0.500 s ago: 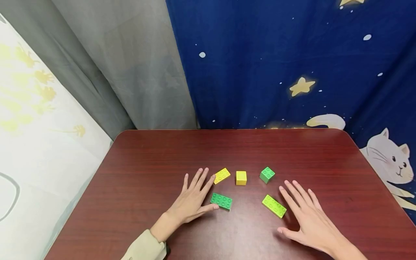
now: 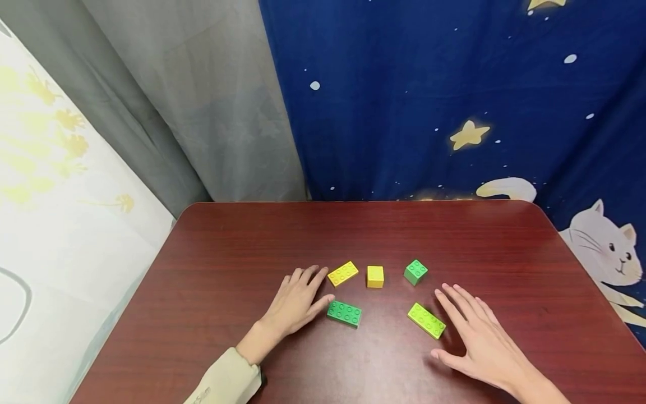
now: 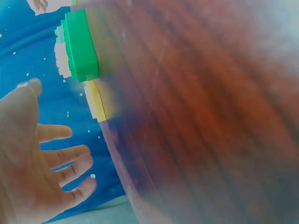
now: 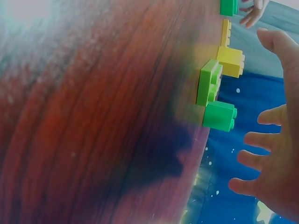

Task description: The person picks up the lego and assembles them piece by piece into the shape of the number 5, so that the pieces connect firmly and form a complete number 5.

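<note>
In the head view my left hand (image 2: 291, 307) is over the table with its fingers loosely bent and nothing in it. Its thumb tip is right at the long dark green toy brick (image 2: 344, 313), and its fingertips are close to a thin yellow brick (image 2: 343, 274). My right hand (image 2: 476, 339) has its fingers spread and extended, its thumb held apart, beside a lime-green brick (image 2: 426, 321). Between the hands, farther back, are a yellow block (image 2: 375, 276) and a small green brick (image 2: 415, 272). The right wrist view shows empty fingers (image 4: 254, 158) beyond the small green brick (image 4: 219, 116).
The bricks stand on a dark reddish wooden table (image 2: 227, 241) with rounded far corners. Behind its far edge hang a grey curtain (image 2: 227, 112) and a blue curtain (image 2: 378, 112) with stars and a cat. A white patterned cloth (image 2: 60, 196) is at the left.
My left hand has drawn slightly back left, away from the thin yellow brick, and its fingers have bent from a spread pose. The right hand and the bricks have barely moved.
</note>
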{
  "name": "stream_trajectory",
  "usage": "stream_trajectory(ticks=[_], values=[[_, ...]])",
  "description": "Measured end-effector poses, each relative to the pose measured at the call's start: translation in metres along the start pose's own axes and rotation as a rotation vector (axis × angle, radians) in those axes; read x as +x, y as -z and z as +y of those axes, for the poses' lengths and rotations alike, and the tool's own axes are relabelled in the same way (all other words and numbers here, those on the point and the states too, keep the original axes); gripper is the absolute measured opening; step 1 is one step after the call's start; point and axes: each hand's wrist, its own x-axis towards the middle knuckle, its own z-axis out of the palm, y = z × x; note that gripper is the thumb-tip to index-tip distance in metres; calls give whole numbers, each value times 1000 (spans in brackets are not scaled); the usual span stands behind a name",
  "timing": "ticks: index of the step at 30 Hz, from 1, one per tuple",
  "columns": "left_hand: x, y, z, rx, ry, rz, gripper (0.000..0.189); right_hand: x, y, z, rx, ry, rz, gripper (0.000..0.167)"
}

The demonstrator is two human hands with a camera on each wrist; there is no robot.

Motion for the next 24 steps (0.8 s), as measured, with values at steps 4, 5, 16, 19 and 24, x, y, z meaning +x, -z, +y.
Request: stream_trajectory(ticks=[4,5,16,19,24], values=[[7,-1,-2,-9,13,17,56,0,-1,0,3,-13,1,97],[9,-2,-2,-11,15,21,55,0,-1,0,3,-14,0,97],[23,-8,-6,-48,15,48,44,1,-3,2,25,6,45,92],[26,-9,-5,-62,15,40,45,1,-4,1,35,-4,45,90],[31,-13,-6,-110,30,3,45,1,-6,-1,30,-22,42,85]])
